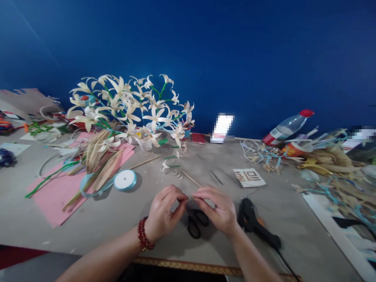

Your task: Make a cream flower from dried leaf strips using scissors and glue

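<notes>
My left hand [166, 209], with a red bead bracelet [143, 234] at the wrist, and my right hand [220, 207] meet fingertip to fingertip over the table. Both are closed in a pinch on a tiny piece between them, too small to name. A thin wooden stick [191, 179] reaches up to the right fingers; whether it is held or lies behind them, I cannot tell. Below the hands lie black-handled scissors [196, 214], their blades partly hidden by my left hand. A black glue gun [249, 215] lies just right of my right hand.
White handmade flowers [129, 109] on green stems stand at the back left. Pink paper [64, 192] with dried husks [101, 168] and a blue ribbon spool [125, 180] lie left. Rightward are a printed card [249, 177], a tilted red-capped bottle [288, 127] and tangled scraps.
</notes>
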Tool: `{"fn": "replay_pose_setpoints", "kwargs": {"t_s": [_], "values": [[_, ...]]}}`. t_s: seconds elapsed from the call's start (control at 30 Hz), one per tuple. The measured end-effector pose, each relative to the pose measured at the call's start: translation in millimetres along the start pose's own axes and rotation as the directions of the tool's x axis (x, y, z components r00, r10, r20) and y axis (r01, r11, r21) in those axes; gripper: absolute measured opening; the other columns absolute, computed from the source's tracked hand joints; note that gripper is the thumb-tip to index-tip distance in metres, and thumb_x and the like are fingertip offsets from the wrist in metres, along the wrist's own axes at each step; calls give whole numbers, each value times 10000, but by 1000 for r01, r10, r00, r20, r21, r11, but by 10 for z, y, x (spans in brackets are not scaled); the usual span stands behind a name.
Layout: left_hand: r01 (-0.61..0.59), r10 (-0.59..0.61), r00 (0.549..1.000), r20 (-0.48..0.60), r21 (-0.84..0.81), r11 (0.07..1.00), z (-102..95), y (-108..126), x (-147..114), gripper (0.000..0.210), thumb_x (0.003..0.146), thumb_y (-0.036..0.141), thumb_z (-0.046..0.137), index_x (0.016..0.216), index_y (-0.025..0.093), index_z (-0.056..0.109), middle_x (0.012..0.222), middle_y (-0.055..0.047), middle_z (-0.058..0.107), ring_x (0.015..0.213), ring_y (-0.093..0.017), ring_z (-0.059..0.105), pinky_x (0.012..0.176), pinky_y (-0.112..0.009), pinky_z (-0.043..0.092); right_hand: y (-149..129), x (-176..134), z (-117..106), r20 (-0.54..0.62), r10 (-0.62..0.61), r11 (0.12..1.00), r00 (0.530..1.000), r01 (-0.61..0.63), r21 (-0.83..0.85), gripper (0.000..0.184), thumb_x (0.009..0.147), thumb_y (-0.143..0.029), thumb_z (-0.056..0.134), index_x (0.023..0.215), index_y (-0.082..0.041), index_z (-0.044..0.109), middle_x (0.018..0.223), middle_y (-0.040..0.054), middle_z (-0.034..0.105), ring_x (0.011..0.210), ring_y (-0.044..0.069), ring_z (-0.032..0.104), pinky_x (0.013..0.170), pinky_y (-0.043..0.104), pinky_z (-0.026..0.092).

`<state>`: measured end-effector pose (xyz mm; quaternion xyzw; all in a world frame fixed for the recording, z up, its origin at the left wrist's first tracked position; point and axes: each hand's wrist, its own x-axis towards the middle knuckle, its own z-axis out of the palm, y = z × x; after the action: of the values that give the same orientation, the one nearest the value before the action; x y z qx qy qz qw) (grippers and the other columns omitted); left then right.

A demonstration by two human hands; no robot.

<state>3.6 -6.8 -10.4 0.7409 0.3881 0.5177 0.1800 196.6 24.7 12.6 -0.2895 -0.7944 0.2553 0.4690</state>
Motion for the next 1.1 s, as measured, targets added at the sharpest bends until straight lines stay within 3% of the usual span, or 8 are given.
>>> {"fn": "replay_pose_setpoints", "kwargs": {"t_s": [0.8, 0.9, 0.97, 1.0, 1.1], "values": [[18, -17, 1000, 13, -17, 1000, -13, 11, 0, 143, 878, 53, 580, 889, 195, 594, 795, -44, 673, 768, -174, 608, 739, -308, 497, 18, -47, 3, 3, 55, 998, 998, -55, 21, 235, 886, -121, 641, 1081, -241, 696, 918, 42, 725, 785, 169, 682, 739, 287, 565], [113, -111, 993, 30, -59, 992, -24, 11, 12, 103, 880, 90, 586, 859, 187, 613, 788, -41, 665, 768, -170, 605, 741, -299, 481, 59, -74, -4, -22, 64, 998, 998, -64, 21, 250, 891, -115, 616, 1105, -233, 669, 940, 42, 693, 764, 154, 652, 765, 296, 553], [308, -301, 951, 69, -156, 939, -13, -8, 21, 73, 881, 151, 605, 818, 179, 631, 767, -33, 662, 738, -160, 600, 715, -277, 469, 99, -89, 3, -47, 102, 995, 994, -102, 7, 226, 905, -126, 597, 1097, -226, 663, 976, 51, 678, 780, 153, 645, 772, 296, 544], [427, -415, 904, 103, -240, 872, -1, -21, 27, 86, 878, 196, 622, 795, 175, 636, 741, -26, 657, 707, -152, 593, 689, -264, 463, 121, -93, 11, -57, 125, 992, 991, -126, -3, 207, 914, -135, 588, 1085, -224, 663, 987, 54, 675, 795, 155, 645, 772, 292, 540], [678, -649, 708, 277, -524, 516, 47, -62, 45, 211, 821, 343, 711, 748, 161, 633, 654, -4, 641, 614, -127, 561, 628, -236, 445, 185, -96, 47, -82, 165, 985, 983, -169, -46, 162, 941, -158, 565, 1048, -220, 669, 948, 49, 679, 821, 164, 649, 770, 282, 529]]}}
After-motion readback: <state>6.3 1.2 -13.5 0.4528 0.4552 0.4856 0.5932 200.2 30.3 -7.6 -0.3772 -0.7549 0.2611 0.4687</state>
